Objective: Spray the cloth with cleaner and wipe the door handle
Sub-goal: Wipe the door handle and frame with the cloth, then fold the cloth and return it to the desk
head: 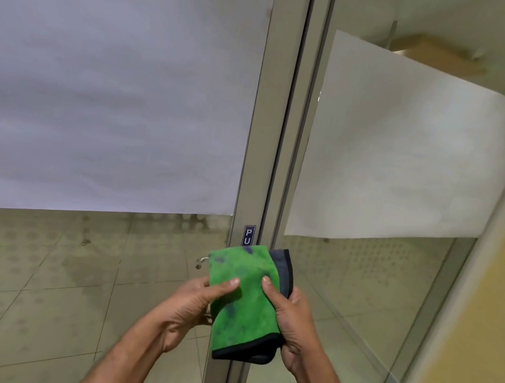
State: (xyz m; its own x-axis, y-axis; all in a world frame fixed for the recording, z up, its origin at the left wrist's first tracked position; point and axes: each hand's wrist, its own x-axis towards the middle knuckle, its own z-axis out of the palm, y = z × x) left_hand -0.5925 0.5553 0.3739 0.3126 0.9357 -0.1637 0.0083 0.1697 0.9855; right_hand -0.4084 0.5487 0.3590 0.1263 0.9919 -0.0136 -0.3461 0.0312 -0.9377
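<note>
On your far left, the left door leaf [115, 74] is glass covered by a wide frosted panel, with clear glass below it showing a tiled floor [38, 275] beyond. Just left of the cloth, a short metal piece of the door handle [201, 261] pokes out against the glass; the rest of the handle is hidden behind the cloth and your hand, so you cannot tell its full shape.

Your left hand [193, 306] reaches up from below and grips the left edge of the green cloth [242, 300], thumb pressed flat on its front face, fingers tucked behind. The cloth is folded, green with darker blotches, edged in black, with a grey layer showing at its upper right corner. It hangs in front of the metal door frame [257, 159], at handle height, and covers the lower part of a small blue sign [248, 235] on the frame that reads "PU".

Your right hand [294, 324] clasps the cloth's right edge, thumb on the front and fingers wrapped around the back, down toward the lower corner.

Further right, the right door leaf [394, 166] carries its own frosted panel, tilted in this view, and a yellow wall [492, 322] runs along the far right.
</note>
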